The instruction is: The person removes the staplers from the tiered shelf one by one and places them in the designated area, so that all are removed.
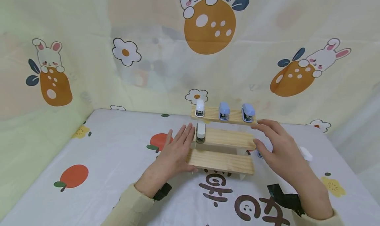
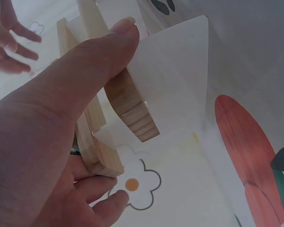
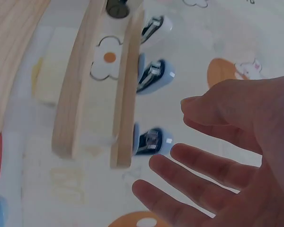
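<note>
A three-step wooden rack [image 1: 222,158] with clear end supports stands on the cloth. Its top step holds a white mini stapler [image 1: 200,108] at the left and two blue ones, a middle stapler [image 1: 224,111] and a right stapler [image 1: 248,112]. Another white stapler [image 1: 200,131] lies at the left of the middle step. My left hand [image 1: 175,153] rests along the rack's left end, fingers straight and thumb by the lowest board [image 2: 132,111]. Beside the right end, my right hand [image 1: 279,147] holds nothing, its fingers spread and slightly bent [image 3: 217,175].
A blue stapler [image 1: 260,154] shows partly behind my right hand on the table. To its right lies a white object [image 1: 305,153], partly covered by the hand. The printed tablecloth [image 1: 112,160] meets a patterned cloth wall [image 1: 154,74] at the back.
</note>
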Demonstrator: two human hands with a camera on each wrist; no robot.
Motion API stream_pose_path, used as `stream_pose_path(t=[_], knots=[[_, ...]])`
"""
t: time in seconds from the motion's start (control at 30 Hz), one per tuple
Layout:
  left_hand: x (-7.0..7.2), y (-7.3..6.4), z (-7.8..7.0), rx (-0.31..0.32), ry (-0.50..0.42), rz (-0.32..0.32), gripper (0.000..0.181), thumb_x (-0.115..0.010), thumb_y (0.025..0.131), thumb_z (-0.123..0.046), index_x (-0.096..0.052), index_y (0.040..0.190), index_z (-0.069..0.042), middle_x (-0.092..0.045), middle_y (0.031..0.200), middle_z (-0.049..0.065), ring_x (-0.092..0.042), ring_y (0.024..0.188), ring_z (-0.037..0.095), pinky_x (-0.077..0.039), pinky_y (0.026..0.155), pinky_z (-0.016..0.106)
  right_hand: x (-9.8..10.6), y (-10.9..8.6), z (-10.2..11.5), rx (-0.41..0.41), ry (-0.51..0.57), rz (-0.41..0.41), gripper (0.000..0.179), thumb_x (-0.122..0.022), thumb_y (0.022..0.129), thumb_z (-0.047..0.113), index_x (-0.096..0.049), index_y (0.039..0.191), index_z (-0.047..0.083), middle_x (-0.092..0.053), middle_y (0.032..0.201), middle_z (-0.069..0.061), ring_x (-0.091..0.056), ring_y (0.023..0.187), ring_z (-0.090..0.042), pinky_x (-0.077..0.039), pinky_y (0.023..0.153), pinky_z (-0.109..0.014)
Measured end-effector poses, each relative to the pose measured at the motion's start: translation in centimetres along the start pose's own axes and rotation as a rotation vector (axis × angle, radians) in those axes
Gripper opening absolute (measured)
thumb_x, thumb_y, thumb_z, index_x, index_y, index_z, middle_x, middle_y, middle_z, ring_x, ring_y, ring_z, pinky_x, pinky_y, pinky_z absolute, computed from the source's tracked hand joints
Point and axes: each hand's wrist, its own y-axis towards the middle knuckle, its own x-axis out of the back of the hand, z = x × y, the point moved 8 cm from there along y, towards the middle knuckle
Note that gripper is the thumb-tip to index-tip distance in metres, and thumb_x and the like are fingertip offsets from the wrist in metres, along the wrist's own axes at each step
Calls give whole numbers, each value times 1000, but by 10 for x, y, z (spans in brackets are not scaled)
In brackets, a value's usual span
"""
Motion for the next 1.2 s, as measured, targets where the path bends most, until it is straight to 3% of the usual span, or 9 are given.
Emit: stream_pose_path(t=[0.1, 0.13, 0.23, 0.4, 0.6, 0.83, 1.03, 1.2], knots=[[-1, 0, 0, 4, 1, 7, 134, -91, 62, -52, -12, 159, -5, -11, 168, 8, -13, 155, 27, -12, 123, 59, -5, 3, 10, 27, 27, 3, 42, -74, 81, -4, -65, 121, 7, -58, 130, -14, -60, 114, -31, -53, 81, -30], [-1, 1, 0, 5, 1, 9, 134, -91, 62, -52, -13, 159, -5, -11, 168, 8, -13, 155, 27, -13, 123, 58, -7, 4, 13, 34, 36, 7, 42, -74, 82, -4, -65, 121, 6, -58, 129, -14, -60, 115, -32, -53, 81, -38], [-2, 1, 0, 8, 3, 15, 133, -91, 62, -52, -12, 159, -6, -11, 168, 7, -13, 155, 26, -12, 123, 58, -15, 7, 21, 56, 69, 24, 40, -73, 83, -4, -64, 121, 6, -57, 129, -14, -59, 116, -33, -54, 81, -46], [-3, 2, 1, 8, 12, 12, 134, -91, 62, -53, -12, 159, -6, -10, 168, 7, -12, 156, 25, -12, 123, 58, -26, 14, 34, 92, 115, 39, 37, -71, 85, -4, -64, 120, 4, -57, 128, -15, -62, 106, -31, -56, 71, -42], [-3, 1, 2, 14, 14, 6, 134, -91, 61, -53, -12, 159, -6, -10, 168, 7, -12, 156, 25, -12, 123, 58, -39, 23, 47, 124, 132, 60, 34, -72, 86, 0, -64, 118, 4, -58, 127, -14, -62, 109, -31, -56, 82, -46], [-3, 2, 2, 19, 24, 12, 134, -91, 61, -53, -13, 159, -7, -10, 168, 6, -13, 155, 26, -13, 123, 58, -55, 29, 56, 97, 173, 113, 34, -71, 88, 4, -64, 121, 5, -57, 132, -15, -59, 120, -34, -55, 91, -49], [-4, 3, 1, 10, 15, 18, 133, -90, 62, -54, -13, 159, -7, -11, 168, 7, -12, 156, 26, -14, 123, 59, -68, 35, 63, 81, 192, 152, 34, -70, 90, 7, -63, 124, 5, -56, 134, -15, -59, 121, -33, -53, 96, -50], [-2, 2, 2, 10, 12, 23, 133, -89, 63, -54, -12, 159, -6, -9, 168, 7, -12, 156, 26, -13, 123, 59, -83, 40, 70, 118, 186, 169, 36, -69, 91, 10, -62, 126, 5, -55, 134, -15, -60, 119, -30, -53, 98, -48]])
